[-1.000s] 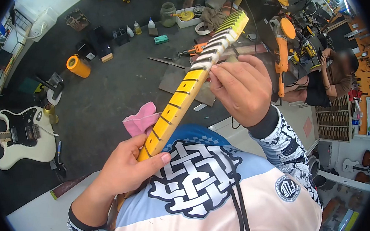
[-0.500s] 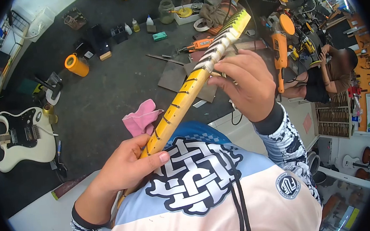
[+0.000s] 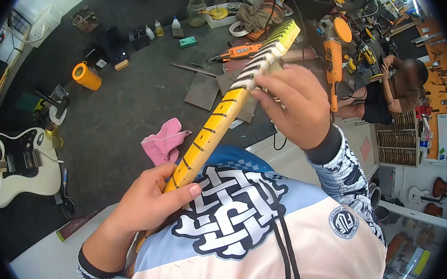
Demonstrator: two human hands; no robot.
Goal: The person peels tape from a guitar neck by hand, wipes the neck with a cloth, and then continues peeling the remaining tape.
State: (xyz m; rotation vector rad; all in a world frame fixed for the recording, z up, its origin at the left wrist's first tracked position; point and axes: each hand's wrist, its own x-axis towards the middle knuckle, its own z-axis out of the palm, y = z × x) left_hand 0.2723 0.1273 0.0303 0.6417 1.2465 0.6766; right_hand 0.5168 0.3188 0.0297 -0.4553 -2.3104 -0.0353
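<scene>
A guitar neck (image 3: 207, 133) with a yellow fretboard and dark frets slants up and away from my body. My left hand (image 3: 152, 197) wraps round its near part, thumb on one edge. Over the upper frets, pale masking tape (image 3: 262, 63) covers the fretboard, turning yellow-green towards the far end. At the lower border of that covering, my right hand (image 3: 299, 102) pinches the tape at the neck's right edge, its fingertips partly hidden.
On the dark workbench (image 3: 126, 110) lie a pink cloth (image 3: 163, 141), a white guitar body (image 3: 24, 176), an orange canister (image 3: 87, 77) and an orange rotary tool (image 3: 240, 51). Small bottles stand further back. Another person (image 3: 400, 86) sits at the right near an orange power tool (image 3: 334, 60).
My right hand has shifted slightly down and its fingers have drawn closer together at the neck's edge. The far end of the neck has dipped a little. My left hand keeps its hold.
</scene>
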